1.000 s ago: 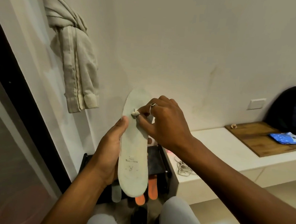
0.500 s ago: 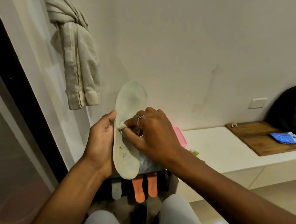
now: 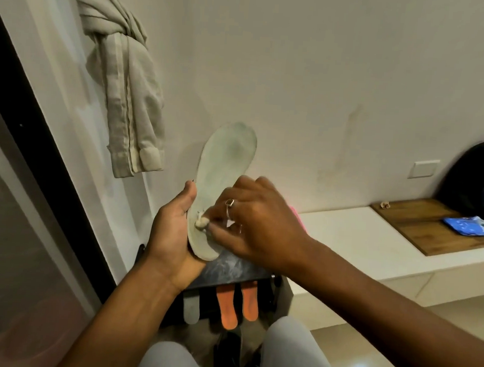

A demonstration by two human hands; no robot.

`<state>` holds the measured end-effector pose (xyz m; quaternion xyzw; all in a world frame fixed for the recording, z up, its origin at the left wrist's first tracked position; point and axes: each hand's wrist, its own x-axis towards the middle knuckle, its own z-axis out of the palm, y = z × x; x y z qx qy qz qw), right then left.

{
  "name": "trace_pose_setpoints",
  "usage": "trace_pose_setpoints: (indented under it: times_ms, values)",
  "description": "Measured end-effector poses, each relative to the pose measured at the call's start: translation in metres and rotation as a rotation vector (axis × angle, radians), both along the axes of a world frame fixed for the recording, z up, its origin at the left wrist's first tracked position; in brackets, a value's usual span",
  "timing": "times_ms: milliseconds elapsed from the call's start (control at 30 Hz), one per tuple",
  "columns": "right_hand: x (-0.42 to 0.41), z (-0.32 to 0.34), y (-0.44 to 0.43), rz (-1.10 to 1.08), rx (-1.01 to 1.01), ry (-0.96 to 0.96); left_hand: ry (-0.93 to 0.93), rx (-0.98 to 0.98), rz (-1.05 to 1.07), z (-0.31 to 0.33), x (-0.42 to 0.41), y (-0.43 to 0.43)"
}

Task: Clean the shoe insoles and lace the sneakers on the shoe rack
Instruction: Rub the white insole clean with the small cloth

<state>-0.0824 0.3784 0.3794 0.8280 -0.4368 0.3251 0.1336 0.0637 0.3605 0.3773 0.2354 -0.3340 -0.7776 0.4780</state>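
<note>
One pale insole (image 3: 227, 165) stands upright in front of the wall, toe end up, with its heel just above the black shoe rack (image 3: 231, 269). The left hand (image 3: 172, 235) grips it from the left, thumb curled along the near edge and palm at its back. The right hand (image 3: 261, 227), wearing one ring (image 3: 229, 204), pinches one small white wad (image 3: 201, 224) between thumb and fingertips and presses it against the insole's lower face. Three more insoles hang at the rack's front: one grey insole (image 3: 191, 310) and two orange insoles (image 3: 226, 308). One knotted beige cloth (image 3: 124, 96) hangs up left. To the right, a white ledge (image 3: 353, 244) carries one wooden board (image 3: 431, 226), one blue packet (image 3: 469, 225) and one dark bag (image 3: 473, 175).
</note>
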Motion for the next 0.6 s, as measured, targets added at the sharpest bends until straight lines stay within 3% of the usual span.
trace_pose_setpoints:
  times_ms: [133,233,300,400,500,600]
  values:
    - [-0.005,0.008,-0.014,-0.147,-0.102,-0.092,0.01,-0.026,-0.013,0.0,-0.006,0.002]
    - [0.001,0.003,0.0,0.085,0.033,-0.107,0.035,-0.012,-0.012,0.002,0.0,0.001]
    - [-0.001,0.003,0.006,0.146,0.062,-0.015,0.022,-0.018,0.002,0.002,0.003,0.0]
    - [-0.009,0.011,-0.007,-0.029,-0.044,0.063,0.013,-0.032,0.008,0.001,-0.002,0.001]
    - [-0.003,0.013,-0.012,-0.122,-0.09,-0.027,0.001,-0.052,-0.003,0.003,-0.004,0.003]
    - [0.0,0.012,0.001,0.14,0.185,-0.147,-0.002,-0.045,-0.008,0.004,0.002,0.002]
